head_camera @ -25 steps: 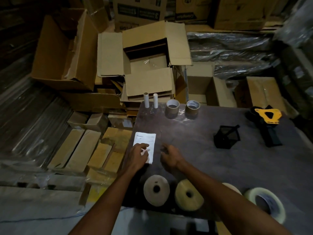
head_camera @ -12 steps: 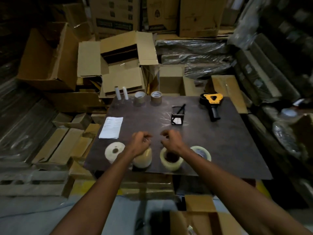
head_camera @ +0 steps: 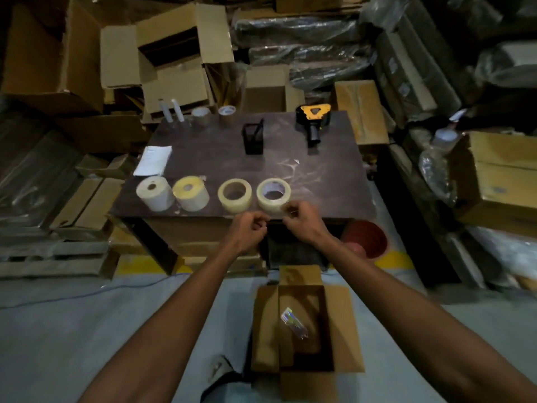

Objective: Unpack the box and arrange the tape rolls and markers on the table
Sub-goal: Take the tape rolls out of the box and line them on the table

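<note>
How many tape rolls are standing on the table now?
6. Four along the near edge: white roll, yellow roll, clear roll, printed clear roll. Two brown rolls at the far edge.

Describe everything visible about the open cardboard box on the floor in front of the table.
The cardboard box sits upright on the pale floor, just below the table's near edge, between the person's forearms. It is plain brown, with all four flaps folded outward. Its interior is dark and mostly bare; one small shiny clear-wrapped packet lies inside. Neither hand touches it.
</note>
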{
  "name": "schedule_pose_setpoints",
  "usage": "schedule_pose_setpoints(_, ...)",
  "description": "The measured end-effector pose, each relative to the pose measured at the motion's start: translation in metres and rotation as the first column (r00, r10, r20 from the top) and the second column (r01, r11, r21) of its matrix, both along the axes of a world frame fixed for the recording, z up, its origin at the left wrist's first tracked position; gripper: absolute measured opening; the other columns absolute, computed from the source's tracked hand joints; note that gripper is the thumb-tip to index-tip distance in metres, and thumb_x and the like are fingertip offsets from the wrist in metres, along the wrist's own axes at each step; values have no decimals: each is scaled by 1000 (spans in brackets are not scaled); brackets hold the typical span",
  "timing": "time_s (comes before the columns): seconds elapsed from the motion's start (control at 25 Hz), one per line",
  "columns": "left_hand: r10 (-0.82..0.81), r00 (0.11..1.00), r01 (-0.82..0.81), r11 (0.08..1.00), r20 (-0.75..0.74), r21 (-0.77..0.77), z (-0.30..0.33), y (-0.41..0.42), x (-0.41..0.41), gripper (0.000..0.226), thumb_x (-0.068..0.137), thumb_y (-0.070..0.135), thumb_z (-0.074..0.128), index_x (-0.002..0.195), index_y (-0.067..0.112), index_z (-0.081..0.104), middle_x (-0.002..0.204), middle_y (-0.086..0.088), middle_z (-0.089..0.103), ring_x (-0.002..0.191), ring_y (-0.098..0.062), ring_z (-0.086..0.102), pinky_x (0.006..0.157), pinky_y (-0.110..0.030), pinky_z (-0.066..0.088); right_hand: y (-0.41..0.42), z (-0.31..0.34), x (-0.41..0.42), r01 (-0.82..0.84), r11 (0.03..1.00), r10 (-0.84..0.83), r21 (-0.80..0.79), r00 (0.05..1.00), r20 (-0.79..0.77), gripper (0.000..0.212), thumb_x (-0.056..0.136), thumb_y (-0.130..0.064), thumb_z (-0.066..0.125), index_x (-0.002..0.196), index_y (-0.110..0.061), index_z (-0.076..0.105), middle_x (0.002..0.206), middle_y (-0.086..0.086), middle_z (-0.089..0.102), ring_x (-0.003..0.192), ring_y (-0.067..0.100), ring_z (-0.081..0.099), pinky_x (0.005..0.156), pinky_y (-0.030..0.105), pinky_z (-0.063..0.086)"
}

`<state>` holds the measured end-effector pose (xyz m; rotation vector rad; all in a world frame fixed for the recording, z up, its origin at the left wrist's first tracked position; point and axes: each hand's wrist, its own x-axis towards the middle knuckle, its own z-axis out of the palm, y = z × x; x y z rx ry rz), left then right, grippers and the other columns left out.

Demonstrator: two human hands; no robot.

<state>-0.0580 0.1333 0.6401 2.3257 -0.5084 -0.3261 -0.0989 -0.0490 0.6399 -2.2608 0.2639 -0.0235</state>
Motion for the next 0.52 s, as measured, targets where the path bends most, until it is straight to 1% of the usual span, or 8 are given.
schedule_pose_setpoints(0.04, -1, 1000, 2, 1000, -20, 11, -7, -6, -15, 29, 81, 9, 60, 106, 14, 72, 88, -2, 73, 80, -15, 68, 76, -32, 56, -6, -8, -14, 7, 1000, -7, -3, 1000, -2, 23, 80, -19, 65, 100, -12, 72, 93, 5, 74, 88, 17, 68, 83, 37, 56)
schedule_pose_setpoints(0.08, -5, 999, 6, 1000, -43, 9, -15, -12, -26, 29, 81, 7, 61, 107, 13, 72, 88, -4, 73, 79, -15, 68, 76, -30, 55, -10, -13, -27, 24, 1000, -24, 2, 1000, -20, 21, 81, -20, 65, 99, -13, 72, 89, 4, 73, 85, 15, 67, 81, 35, 56)
schedule_pose_setpoints(0.2, -26, 989, 23, 1000, -142, -21, -44, -22, -58, 30, 80, 0, 59, 106, 9, 71, 85, -10, 71, 73, -18, 64, 71, -29, 51, -19, -37, -62, 102, 995, -100, 23, 991, -86, 26, 82, -15, 66, 108, -14, 71, 92, 4, 73, 85, 14, 67, 79, 23, 49)
schedule_pose_setpoints(0.28, -20, 977, 17, 1000, -214, -18, -67, -23, -77, 29, 83, 1, 57, 107, 9, 70, 84, -9, 70, 72, -15, 62, 68, -28, 51, -20, -54, -83, 124, 992, -119, 26, 983, -136, 28, 80, -13, 65, 108, -15, 71, 93, 3, 74, 85, 14, 68, 79, 21, 48)
schedule_pose_setpoints(0.36, -13, 964, 15, 1000, -266, 3, -92, -19, -98, 29, 86, 7, 55, 110, 14, 69, 88, -3, 70, 74, -13, 63, 67, -28, 52, -19, -74, -102, 144, 989, -133, 38, 971, -199, 28, 80, -11, 64, 107, -14, 71, 93, 1, 72, 84, 12, 66, 78, 22, 48)
schedule_pose_setpoints(0.4, -4, 959, 7, 1000, -283, 9, -101, -17, -110, 30, 86, 8, 54, 110, 16, 69, 91, -2, 70, 74, -12, 64, 67, -25, 52, -18, -85, -112, 158, 987, -144, 42, 962, -230, 28, 79, -10, 64, 106, -14, 71, 92, 0, 71, 83, 12, 65, 77, 23, 48)
schedule_pose_setpoints(0.48, 9, 951, -3, 1000, -310, 18, -121, -14, -130, 31, 83, 4, 56, 108, 16, 70, 90, -1, 69, 73, -10, 63, 62, -9, 47, -17, -109, -131, 188, 981, -169, 41, 944, -283, 28, 79, -9, 63, 105, -14, 70, 93, 1, 69, 83, 15, 64, 76, 25, 50)
schedule_pose_setpoints(0.52, 13, 944, -9, 1000, -330, 13, -131, -14, -140, 31, 82, 1, 58, 108, 14, 70, 89, 0, 67, 74, -10, 63, 60, -3, 44, -16, -124, -141, 193, 981, -175, 30, 936, -306, 28, 80, -8, 62, 105, -14, 70, 95, 1, 70, 85, 16, 65, 76, 26, 51)
